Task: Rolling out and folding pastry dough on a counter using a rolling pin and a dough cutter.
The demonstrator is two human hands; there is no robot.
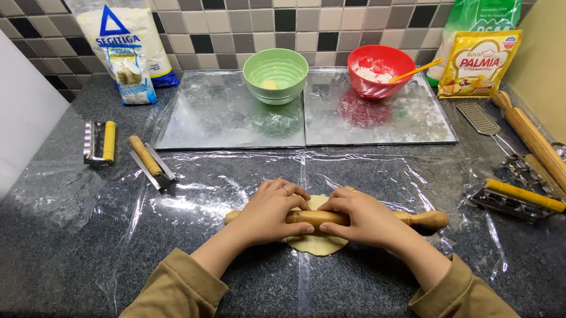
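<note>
Your left hand (270, 213) and right hand (360, 218) lay pressed flat, fingers curled over the wooden rolling pin (424, 220), which sat on the small dough disc (319, 243) at the bench's (53, 258) near edge. Uneven pressure could have thinned one side or torn it. The clear plastic sheet (199, 184) beneath looked wrinkled and might have slid or creased the dough.

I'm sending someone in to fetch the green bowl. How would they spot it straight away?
Look at the tiled back wall, then the two metal trays lying below it. The green bowl stands where the trays meet, left of the red bowl. It has ribbed walls and no spoon.
</note>
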